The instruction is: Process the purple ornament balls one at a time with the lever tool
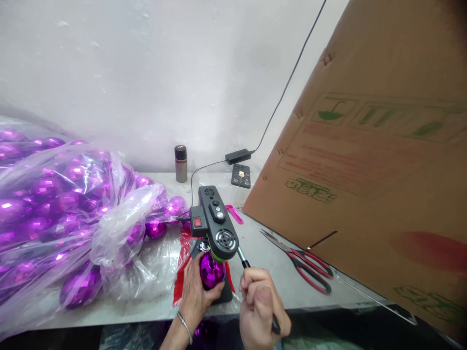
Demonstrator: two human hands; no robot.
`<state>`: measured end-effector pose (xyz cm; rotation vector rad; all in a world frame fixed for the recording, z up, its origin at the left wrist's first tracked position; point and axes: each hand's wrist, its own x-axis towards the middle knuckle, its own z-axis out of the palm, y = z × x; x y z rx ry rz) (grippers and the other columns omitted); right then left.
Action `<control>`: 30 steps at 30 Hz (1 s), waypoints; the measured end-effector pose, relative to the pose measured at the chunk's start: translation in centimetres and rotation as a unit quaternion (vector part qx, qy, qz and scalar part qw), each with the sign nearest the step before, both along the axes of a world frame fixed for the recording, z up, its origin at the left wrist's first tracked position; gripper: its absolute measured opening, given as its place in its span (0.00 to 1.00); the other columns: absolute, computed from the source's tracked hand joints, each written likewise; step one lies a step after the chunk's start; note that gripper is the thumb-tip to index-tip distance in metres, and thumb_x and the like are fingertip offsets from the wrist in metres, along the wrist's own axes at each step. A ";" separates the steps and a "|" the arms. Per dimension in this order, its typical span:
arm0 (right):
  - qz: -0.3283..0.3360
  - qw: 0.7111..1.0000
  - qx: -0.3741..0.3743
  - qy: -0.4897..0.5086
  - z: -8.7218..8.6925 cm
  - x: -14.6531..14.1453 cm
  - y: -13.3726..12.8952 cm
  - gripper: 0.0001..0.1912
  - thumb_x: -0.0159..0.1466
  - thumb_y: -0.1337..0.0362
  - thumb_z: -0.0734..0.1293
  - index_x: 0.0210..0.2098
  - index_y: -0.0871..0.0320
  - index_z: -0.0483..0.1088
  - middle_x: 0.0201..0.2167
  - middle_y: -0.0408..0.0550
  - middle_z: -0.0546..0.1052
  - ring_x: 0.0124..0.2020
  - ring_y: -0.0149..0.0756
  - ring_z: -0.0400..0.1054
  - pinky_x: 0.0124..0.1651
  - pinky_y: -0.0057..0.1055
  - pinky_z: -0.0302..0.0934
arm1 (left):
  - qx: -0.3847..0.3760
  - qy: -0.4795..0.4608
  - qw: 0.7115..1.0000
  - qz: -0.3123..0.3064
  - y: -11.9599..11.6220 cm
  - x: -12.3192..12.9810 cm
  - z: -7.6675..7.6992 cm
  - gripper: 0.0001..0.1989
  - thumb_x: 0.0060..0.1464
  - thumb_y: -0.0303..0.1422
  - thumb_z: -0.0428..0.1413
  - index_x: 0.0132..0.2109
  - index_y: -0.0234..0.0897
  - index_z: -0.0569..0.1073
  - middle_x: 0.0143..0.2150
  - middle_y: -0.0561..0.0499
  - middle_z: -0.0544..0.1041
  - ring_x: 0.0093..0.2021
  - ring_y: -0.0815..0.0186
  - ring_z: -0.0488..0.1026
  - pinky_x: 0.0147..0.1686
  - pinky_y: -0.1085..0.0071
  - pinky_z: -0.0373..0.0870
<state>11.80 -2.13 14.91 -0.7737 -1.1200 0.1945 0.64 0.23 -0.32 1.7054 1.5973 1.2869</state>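
- Head cam: L hand [195, 287], w/ bracelet [184, 327] at wrist, fingers closed round shiny purple ball [212, 271], held at near end of blk machine [219, 221] on tabletop [262, 277].
- R hand [262, 307]: fingers wrapped round lever [242, 257] on machine's R side.
- Clear bag [122, 218] w/ more purple balls [80, 290], L of machine.
- Scissors [302, 260] w/ red-blk handles R, nr cardboard box [350, 155]; blk-capped bottle [181, 164] behind, by wall [175, 73].
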 end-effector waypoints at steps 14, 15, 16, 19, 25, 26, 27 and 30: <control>0.011 1.000 0.006 -0.011 -1.2 0.4 0.2 0.24 0.81 0.65 0.61 0.26 0.53 0.63 0.23 0.39 0.67 0.23 0.30 0.65 0.26 0.27 0.60 | -0.010 0.011 1.000 -0.006 0.2 0.0 0.4 0.39 0.47 0.39 0.70 0.65 0.33 0.74 0.60 0.33 0.85 0.60 0.37 0.83 0.63 0.36 0.80; 0.010 1.000 0.011 -0.008 -1.2 0.4 0.3 0.24 0.81 0.64 0.61 0.26 0.53 0.63 0.23 0.38 0.67 0.23 0.30 0.65 0.25 0.27 0.60 | -0.012 0.010 1.000 -0.007 0.2 0.0 0.4 0.38 0.47 0.39 0.70 0.65 0.34 0.74 0.60 0.34 0.85 0.60 0.38 0.83 0.63 0.36 0.80; 0.008 1.000 0.016 -0.005 -1.2 0.4 0.4 0.24 0.81 0.64 0.61 0.26 0.53 0.63 0.22 0.38 0.67 0.23 0.29 0.65 0.25 0.27 0.60 | -0.015 0.009 1.000 -0.008 0.2 0.0 0.5 0.38 0.48 0.38 0.69 0.65 0.34 0.74 0.60 0.34 0.85 0.60 0.38 0.83 0.64 0.36 0.80; 0.007 1.000 0.029 -0.001 -1.1 0.3 0.6 0.25 0.82 0.64 0.60 0.26 0.54 0.63 0.22 0.38 0.66 0.23 0.29 0.65 0.25 0.26 0.59 | -0.021 0.010 1.000 -0.012 0.2 -0.1 0.8 0.37 0.48 0.38 0.69 0.65 0.34 0.74 0.60 0.34 0.85 0.60 0.38 0.83 0.64 0.36 0.79; -0.006 0.999 0.030 -0.006 -2.1 -0.1 0.5 0.25 0.82 0.65 0.60 0.25 0.54 0.62 0.24 0.39 0.69 0.24 0.29 0.65 0.25 0.26 0.61 | -0.020 0.009 1.000 -0.021 0.4 -0.3 0.6 0.38 0.48 0.37 0.70 0.66 0.35 0.75 0.60 0.35 0.85 0.61 0.38 0.83 0.65 0.37 0.80; -0.009 0.999 0.030 -0.009 -2.6 -0.2 0.4 0.25 0.82 0.65 0.60 0.25 0.54 0.62 0.25 0.40 0.69 0.24 0.29 0.66 0.25 0.26 0.62 | -0.018 0.009 1.000 -0.021 0.4 -0.3 0.4 0.38 0.48 0.38 0.70 0.66 0.35 0.74 0.61 0.34 0.85 0.62 0.38 0.83 0.65 0.37 0.79; -0.014 0.999 0.028 -0.012 -3.1 -0.3 0.3 0.26 0.82 0.65 0.59 0.26 0.54 0.62 0.25 0.40 0.70 0.24 0.30 0.66 0.26 0.27 0.62 | -0.016 0.011 1.000 -0.020 0.4 -0.3 0.2 0.38 0.47 0.38 0.70 0.66 0.35 0.74 0.62 0.33 0.84 0.62 0.37 0.83 0.65 0.36 0.79; -0.029 0.999 0.029 -0.021 -4.9 -0.3 0.3 0.26 0.83 0.64 0.57 0.26 0.54 0.63 0.26 0.41 0.70 0.26 0.31 0.67 0.29 0.29 0.64 | -0.012 0.011 1.000 -0.015 0.4 -0.3 -0.3 0.40 0.47 0.39 0.70 0.67 0.33 0.73 0.62 0.31 0.84 0.63 0.35 0.82 0.65 0.34 0.79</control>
